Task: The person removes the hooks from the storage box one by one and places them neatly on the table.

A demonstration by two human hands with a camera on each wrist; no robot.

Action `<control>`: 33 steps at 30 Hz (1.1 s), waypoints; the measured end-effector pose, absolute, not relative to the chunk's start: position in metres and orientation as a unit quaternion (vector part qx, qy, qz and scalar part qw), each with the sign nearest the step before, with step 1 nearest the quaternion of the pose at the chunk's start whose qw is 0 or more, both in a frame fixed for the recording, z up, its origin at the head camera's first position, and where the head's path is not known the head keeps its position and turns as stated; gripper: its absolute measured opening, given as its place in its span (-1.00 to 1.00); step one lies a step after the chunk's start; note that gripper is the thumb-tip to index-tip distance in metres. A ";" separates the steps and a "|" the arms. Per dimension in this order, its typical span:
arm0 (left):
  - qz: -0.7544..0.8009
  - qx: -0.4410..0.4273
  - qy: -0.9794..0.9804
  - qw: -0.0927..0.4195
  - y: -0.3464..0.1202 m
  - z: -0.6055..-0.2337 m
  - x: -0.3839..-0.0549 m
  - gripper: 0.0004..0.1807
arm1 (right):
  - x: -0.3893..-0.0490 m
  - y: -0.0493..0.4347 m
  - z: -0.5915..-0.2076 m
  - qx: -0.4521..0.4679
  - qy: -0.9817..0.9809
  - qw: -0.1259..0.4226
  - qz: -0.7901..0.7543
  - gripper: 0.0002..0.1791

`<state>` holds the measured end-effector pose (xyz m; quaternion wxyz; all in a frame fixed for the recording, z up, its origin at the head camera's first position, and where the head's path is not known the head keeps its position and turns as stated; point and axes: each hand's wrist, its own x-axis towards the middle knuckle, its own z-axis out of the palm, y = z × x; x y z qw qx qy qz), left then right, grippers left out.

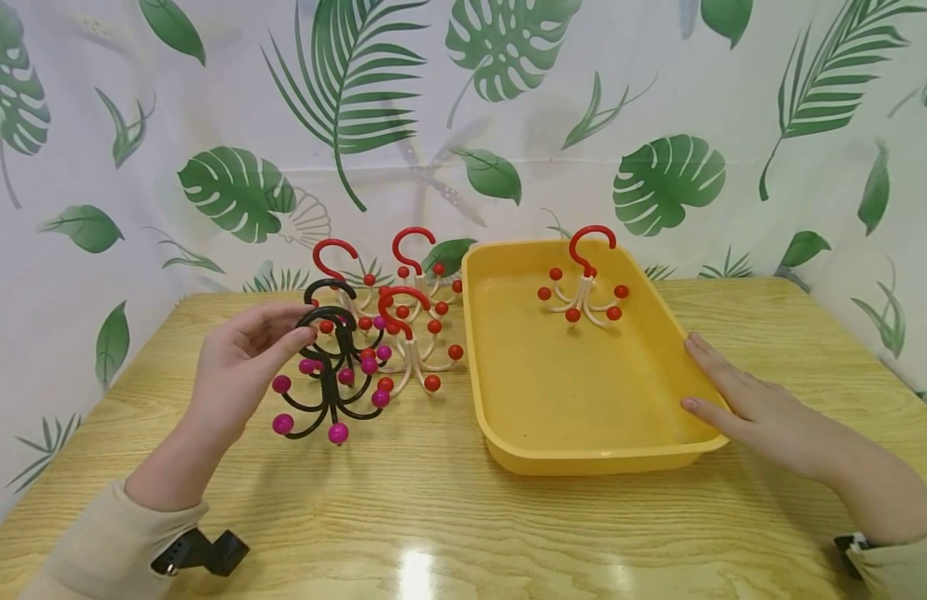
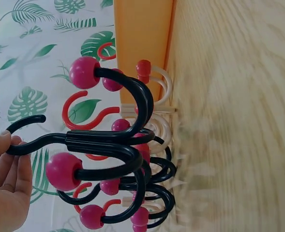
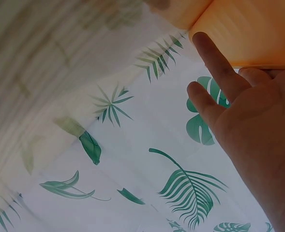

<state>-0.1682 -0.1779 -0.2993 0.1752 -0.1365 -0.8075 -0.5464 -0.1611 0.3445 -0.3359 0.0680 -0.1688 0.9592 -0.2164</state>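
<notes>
In the head view my left hand (image 1: 234, 367) pinches the hook of a black rotating hook hanger (image 1: 328, 387) between thumb and fingers. The hanger is upright, its curved arms tipped with magenta balls (image 2: 64, 171). Another black hanger (image 1: 330, 285) stands just behind it. White hangers with red hooks and red balls (image 1: 412, 358) are grouped behind and to the right. One more white hanger with a red hook (image 1: 583, 292) stands inside the yellow tray (image 1: 591, 456). My right hand (image 1: 771, 425) rests on the tray's right rim with fingers extended.
A light wooden table (image 1: 433, 533) carries everything, the tray right of centre. At its back edge hangs a white cloth (image 1: 538, 125) printed with green leaves. Hangers stand close along the tray's left side.
</notes>
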 end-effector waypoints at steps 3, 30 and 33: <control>-0.549 -0.139 -0.805 0.178 -0.181 -0.302 -0.170 -0.69 | -0.161 0.345 -0.336 -0.171 0.958 0.066 -0.219 -0.16; -0.620 -0.146 -0.755 0.152 -0.200 -0.332 -0.184 -0.82 | -0.162 0.345 -0.336 -0.168 0.958 0.071 -0.219 -0.16; -0.630 -0.150 -0.747 0.148 -0.201 -0.334 -0.183 -0.82 | -0.162 0.345 -0.336 -0.169 0.957 0.071 -0.222 -0.16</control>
